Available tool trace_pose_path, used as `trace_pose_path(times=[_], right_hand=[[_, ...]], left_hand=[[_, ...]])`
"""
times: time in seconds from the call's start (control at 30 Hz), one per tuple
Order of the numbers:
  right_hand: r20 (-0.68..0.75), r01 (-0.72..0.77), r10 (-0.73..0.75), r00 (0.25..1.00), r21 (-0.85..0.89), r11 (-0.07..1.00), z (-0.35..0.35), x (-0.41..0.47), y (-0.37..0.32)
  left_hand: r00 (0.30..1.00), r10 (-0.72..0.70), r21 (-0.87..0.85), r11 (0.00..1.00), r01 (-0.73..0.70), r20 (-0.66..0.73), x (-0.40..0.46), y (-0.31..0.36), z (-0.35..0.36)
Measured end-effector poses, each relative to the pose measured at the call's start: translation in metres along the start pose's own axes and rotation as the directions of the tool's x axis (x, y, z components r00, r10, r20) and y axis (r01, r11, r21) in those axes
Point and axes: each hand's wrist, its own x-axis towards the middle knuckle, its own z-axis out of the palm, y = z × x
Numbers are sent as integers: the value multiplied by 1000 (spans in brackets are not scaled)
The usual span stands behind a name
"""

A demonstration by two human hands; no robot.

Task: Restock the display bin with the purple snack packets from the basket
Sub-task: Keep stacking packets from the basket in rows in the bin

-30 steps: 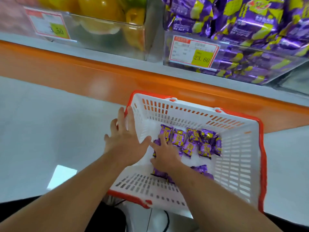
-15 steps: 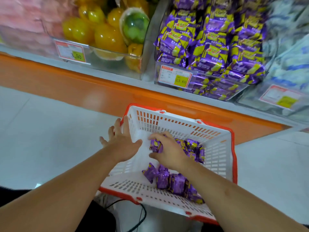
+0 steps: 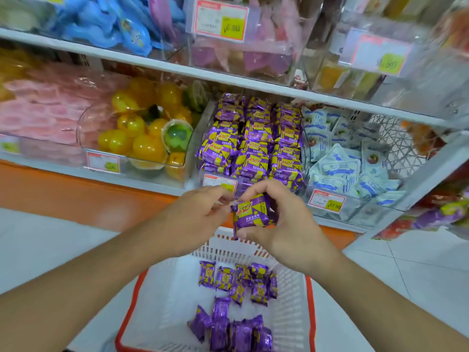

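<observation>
While the left hand [image 3: 200, 212] pinches its edge, the right hand [image 3: 281, 224] grips the purple packet [image 3: 251, 212].

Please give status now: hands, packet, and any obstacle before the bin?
Right hand grips one purple packet; left hand pinches its edge. Packet above basket, short of display bin. Nothing blocks the way.

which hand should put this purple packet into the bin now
Probably the right hand: it wraps the purple packet just below the display bin, while the left hand only pinches the packet's edge.
</observation>
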Motion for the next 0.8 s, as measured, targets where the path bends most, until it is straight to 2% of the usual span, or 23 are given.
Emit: trace_pose_path(times=[0.03,0.1,0.13,0.2,0.3,0.37,0.43,0.5,0.53,0.57,0.6,0.8], right_hand=[[-20,17,-16,1000,35,999,-4,-1,-5],[-54,46,-42,998,66,997,-8,1,-12],[-65,57,-53,996,60,997,-8,3,-14],[-81,83,-82,993,8,997,-10,7,-14],[-83,130,-139,987,-113,985,-21,14,-10],[-66,153,-170,983,-206,966,-31,17,-6],[-78,136,-162,984,-265,955,-36,21,-3],[-96,109,-140,986,-274,956,-38,26,1],[-101,105,-137,985,-272,957,-37,29,3],[-102,104,-137,985,-272,957,-37,32,5],[-103,102,-134,986,-270,957,-36,36,5],[-107,85,-103,989,-160,983,-36,70,0]], left_hand=[[999,-48,-206,977,49,10,-1,9,-3],[988,-110,-583,798,153,108,0,23,-3],[983,-120,-681,708,185,142,3,27,-1],[982,-135,-759,624,189,133,9,30,3],[982,-155,-752,634,180,104,21,29,3],[985,-154,-700,695,167,82,28,29,3],[994,-104,-596,797,96,21,34,28,3],[995,52,-258,963,-73,-87,37,25,2],[981,159,-45,985,-165,-110,39,22,0],[963,250,106,965,-239,-104,43,20,-3],[952,294,184,943,-276,-80,47,18,-8],[946,318,407,873,-269,-58,73,25,-46]])
